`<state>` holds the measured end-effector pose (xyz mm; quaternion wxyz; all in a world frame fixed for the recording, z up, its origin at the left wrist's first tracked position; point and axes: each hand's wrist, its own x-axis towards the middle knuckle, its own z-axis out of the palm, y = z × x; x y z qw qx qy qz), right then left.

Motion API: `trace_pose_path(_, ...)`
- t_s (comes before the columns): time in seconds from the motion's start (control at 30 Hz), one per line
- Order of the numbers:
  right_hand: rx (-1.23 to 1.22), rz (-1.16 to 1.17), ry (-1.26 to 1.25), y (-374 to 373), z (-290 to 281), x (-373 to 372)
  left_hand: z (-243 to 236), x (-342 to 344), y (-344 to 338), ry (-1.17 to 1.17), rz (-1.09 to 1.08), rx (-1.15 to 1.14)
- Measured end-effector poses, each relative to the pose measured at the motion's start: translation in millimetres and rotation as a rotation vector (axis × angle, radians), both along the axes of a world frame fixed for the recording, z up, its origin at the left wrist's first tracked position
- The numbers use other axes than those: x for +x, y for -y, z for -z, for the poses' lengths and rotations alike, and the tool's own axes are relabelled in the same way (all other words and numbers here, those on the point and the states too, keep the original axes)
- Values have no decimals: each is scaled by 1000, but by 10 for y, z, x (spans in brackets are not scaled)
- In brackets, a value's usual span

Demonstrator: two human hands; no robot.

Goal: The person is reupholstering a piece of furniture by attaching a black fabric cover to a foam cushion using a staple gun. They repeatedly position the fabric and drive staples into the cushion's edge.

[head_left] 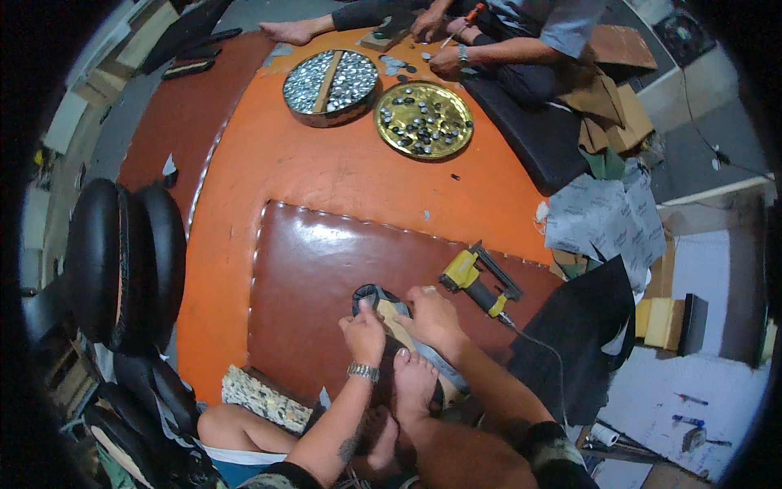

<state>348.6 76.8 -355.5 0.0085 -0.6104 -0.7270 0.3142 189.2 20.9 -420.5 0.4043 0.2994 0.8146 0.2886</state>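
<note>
A small padded piece [394,314] with a tan board face and a dark covering folded round its edge lies between my hands, close to my bare foot. My left hand [363,337], a metal watch on its wrist, grips the near left edge of the dark covering with the thumb raised along it. On the other side, my right hand [434,318] wraps its fingers over the piece's right edge and the grey-blue material there. A yellow and black staple gun [481,281] with a hose lies to the right of my right hand, touched by neither.
Ahead are a round tin of shiny metal caps [352,112] and a brass-coloured tray [395,147] holding small dark and silver pieces. Another person [521,53] sits working behind them. Black round cushions [122,265] stand left; black sheet material [578,334] lies right.
</note>
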Motion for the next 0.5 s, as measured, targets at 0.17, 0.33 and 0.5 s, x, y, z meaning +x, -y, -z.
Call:
trace_pose_path(0.17,50,-179,86,-202,279,-181,-213,17,-122,40,-56,-173)
trace_pose_path(0.33,146,-342,6,-41,333,-173,-139,-58,-250,131,143,-423)
trace_pose_path(0.5,91,-306,-18,70,300,-183,247,-42,-565,176,-1,-487)
